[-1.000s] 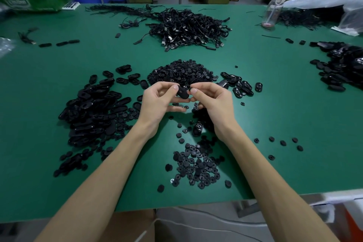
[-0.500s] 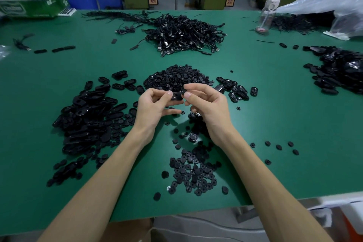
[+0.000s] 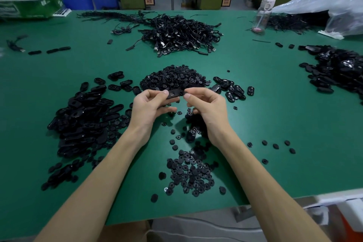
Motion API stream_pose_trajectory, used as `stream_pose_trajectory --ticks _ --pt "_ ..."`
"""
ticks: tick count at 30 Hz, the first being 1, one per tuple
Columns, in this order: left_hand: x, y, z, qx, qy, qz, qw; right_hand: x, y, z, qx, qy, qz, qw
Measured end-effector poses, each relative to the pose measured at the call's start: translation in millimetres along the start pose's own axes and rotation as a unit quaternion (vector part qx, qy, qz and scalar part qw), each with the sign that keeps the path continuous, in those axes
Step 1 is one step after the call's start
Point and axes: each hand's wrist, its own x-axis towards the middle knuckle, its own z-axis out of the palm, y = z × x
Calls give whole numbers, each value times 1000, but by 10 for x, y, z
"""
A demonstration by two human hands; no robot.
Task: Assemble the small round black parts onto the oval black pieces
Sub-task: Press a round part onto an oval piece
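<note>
So both hands are up just above the green bench point(image 3: 275, 108), pretty much in the middle of it. The left hand point(image 3: 149, 108) pinches one end of a single oval black piece point(image 3: 173, 94) between thumb and fingertips. The right hand point(image 3: 209, 107) has thumb and forefinger closed on the other end, so the piece sits roughly level between them, off the bench. The rest of the right hand's fingers are curled under, and I can't tell if anything's tucked in there.

Straight behind the hands is a heap of small round parts point(image 3: 172, 79). There's also a second, flatter scatter of round parts point(image 3: 190, 171) nearer the bench edge, between the forearms. Off to the left is a big pile of oval pieces point(image 3: 84, 118), and just right of the hands is a small cluster of ovals point(image 3: 233, 90). Another dark pile point(image 3: 337, 68) sits well apart at the right edge.

Further back there's a tangle of black cables point(image 3: 182, 33), a clear water bottle point(image 3: 262, 15) standing upright, and a crumpled plastic bag point(image 3: 324, 6) beside it in the far right corner.
</note>
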Motion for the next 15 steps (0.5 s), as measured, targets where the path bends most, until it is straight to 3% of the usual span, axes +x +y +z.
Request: stream_pose_trajectory --ticks 4,15 --pt "1 10 2 -14 -5 -10 1000 16 7 -21 -2 29 14 999" --pt "-13 8 6 -38 -66 -7 997 3 -1 4 -3 4 8 1000"
